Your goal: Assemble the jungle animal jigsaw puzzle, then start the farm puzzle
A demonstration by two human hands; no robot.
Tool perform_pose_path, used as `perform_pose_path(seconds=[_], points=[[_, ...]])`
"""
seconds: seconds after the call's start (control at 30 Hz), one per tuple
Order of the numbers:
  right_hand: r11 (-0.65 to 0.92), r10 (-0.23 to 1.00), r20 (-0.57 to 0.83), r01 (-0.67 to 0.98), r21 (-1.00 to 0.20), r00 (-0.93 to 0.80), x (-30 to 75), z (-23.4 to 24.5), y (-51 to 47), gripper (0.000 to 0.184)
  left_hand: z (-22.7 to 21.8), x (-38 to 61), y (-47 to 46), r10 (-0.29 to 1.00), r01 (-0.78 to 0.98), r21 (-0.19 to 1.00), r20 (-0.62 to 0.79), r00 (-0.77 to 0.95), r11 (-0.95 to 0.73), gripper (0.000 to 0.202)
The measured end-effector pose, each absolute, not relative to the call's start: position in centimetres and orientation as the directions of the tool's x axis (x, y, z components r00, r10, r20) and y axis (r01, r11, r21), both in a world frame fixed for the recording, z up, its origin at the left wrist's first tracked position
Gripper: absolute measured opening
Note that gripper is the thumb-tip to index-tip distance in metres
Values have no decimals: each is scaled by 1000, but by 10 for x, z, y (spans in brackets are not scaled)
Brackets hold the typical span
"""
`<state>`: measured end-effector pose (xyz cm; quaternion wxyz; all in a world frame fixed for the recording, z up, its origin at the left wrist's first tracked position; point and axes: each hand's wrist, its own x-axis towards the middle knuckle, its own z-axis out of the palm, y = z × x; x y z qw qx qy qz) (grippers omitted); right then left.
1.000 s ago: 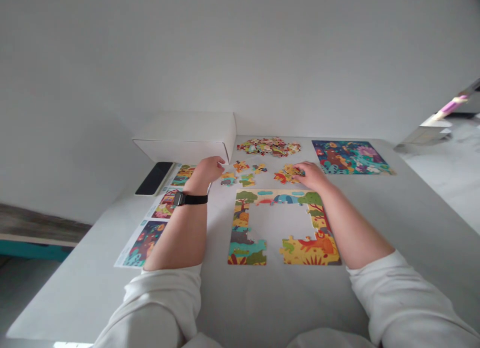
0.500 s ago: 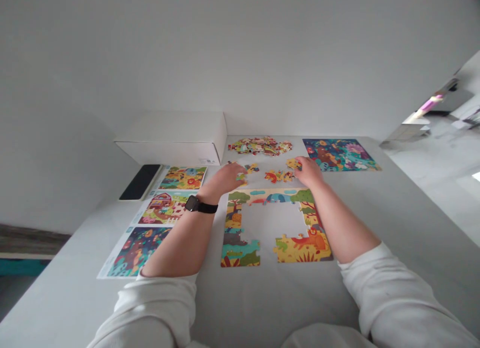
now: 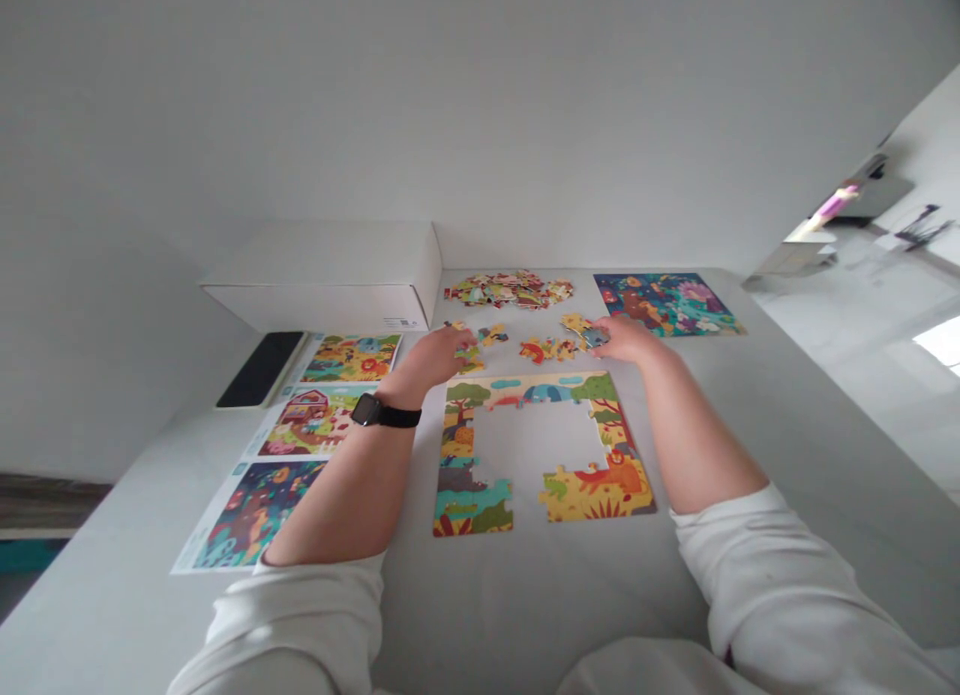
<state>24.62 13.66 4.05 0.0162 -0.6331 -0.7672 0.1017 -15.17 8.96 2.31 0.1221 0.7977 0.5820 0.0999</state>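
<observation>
In the middle of the frame, a jigsaw border [image 3: 615, 485] of flat printed card on a smooth, pale tabletop [image 3: 540, 585]: rectangular outside, knobbed and notched inside, with a break along the lower edge. Just above, slightly left of centre, the left hand [image 3: 435, 360], with fingers bent over loose, lobed pieces [image 3: 492, 335]; impossible to tell whether pinching or merely touching. Right of centre, the right hand [image 3: 630, 340], with fingertips at a grey-blue piece [image 3: 595, 337] beside a yellow piece [image 3: 576, 325]; grip likewise impossible to tell. Between the hands, an orange-and-yellow cluster [image 3: 547, 349] of curvy-edged card. At upper middle, a ragged heap of pieces [image 3: 510, 290]; farther right, a flat, dark-blue picture panel [image 3: 675, 305]. At left, a plain white box [image 3: 322, 300] with crisp edges, a black-faced slab [image 3: 262, 368] with rounded corners and printed paper [image 3: 322, 420]. On the left wrist, a black-banded watch [image 3: 367, 408].
</observation>
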Motion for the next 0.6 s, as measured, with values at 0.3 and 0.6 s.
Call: perform_pose_path(seconds=[0.3,0.6], points=[[130,975,-152,971,-200,-162,261,57,135,63,25,-152,90,955,921,266,-1,297,-286,48],[91,987,-112,971,-219,-118,299,79,132,67,37,-154,87,959,927,264,-21,282,-266,47]])
